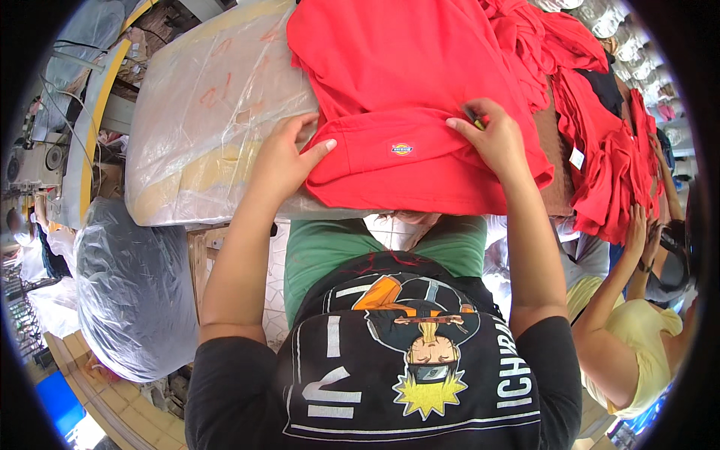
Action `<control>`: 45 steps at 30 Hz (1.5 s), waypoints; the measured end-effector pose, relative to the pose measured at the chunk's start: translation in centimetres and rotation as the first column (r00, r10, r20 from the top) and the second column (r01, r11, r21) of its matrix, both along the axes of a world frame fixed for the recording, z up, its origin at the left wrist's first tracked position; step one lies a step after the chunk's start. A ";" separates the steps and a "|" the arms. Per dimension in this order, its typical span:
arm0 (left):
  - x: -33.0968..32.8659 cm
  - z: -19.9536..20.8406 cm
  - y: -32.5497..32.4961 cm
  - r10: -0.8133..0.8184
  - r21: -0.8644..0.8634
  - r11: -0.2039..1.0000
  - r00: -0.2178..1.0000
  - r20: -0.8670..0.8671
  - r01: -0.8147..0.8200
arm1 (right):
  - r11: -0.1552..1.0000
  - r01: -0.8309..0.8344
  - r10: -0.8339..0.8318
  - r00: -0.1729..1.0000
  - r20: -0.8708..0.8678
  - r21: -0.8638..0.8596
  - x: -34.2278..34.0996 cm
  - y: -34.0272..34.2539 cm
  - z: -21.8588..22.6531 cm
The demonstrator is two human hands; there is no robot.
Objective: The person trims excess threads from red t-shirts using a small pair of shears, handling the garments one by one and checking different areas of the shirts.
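A red garment lies spread over the work surface in front of me, with a folded band along its near edge and a small sewn label in the middle. At the band's left end, my left hand has its thumb on top of the cloth and its curled fingers at the edge. My right hand is at the band's right part, thumb against the cloth. Tucked in its curled fingers is a small black-and-yellow tool, mostly hidden, its kind unclear.
A plastic-wrapped padded surface extends to the left of the garment. More red garments are heaped at the right, where a co-worker handles them. A large plastic-covered bundle stands low on the left, near sewing equipment.
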State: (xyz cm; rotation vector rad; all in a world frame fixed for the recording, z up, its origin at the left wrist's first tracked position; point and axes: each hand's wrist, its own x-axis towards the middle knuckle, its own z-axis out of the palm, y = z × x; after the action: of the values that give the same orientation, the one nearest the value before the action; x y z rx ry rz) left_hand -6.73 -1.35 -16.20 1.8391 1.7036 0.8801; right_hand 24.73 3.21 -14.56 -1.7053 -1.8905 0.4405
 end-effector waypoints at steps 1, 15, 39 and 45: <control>-0.3 0.1 0.0 0.010 0.072 0.997 1.000 0.000 -0.010 | 0.988 0.055 -0.065 0.995 0.071 0.144 -0.5 -0.4 0.1; 5.1 -1.4 -1.2 -0.111 -0.001 0.994 0.993 0.048 0.111 | 0.947 -0.315 0.280 0.907 -0.314 -0.065 -5.6 -3.4 -1.8; 5.2 -2.3 -1.6 -0.209 0.152 0.963 0.973 -0.096 0.222 | 0.935 -0.350 0.279 0.829 -0.484 -0.060 -5.4 -3.9 -3.6; 5.2 -2.6 -1.2 -0.168 0.060 0.984 0.986 0.006 0.167 | 0.912 -0.364 0.240 0.849 -0.470 -0.192 -5.4 -4.0 -2.7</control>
State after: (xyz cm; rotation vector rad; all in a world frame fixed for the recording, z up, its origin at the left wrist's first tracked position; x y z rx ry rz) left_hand -1.56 -2.59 -18.84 1.9792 1.5046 0.8775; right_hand 19.38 -0.77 -17.29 -1.3062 -1.8143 1.1617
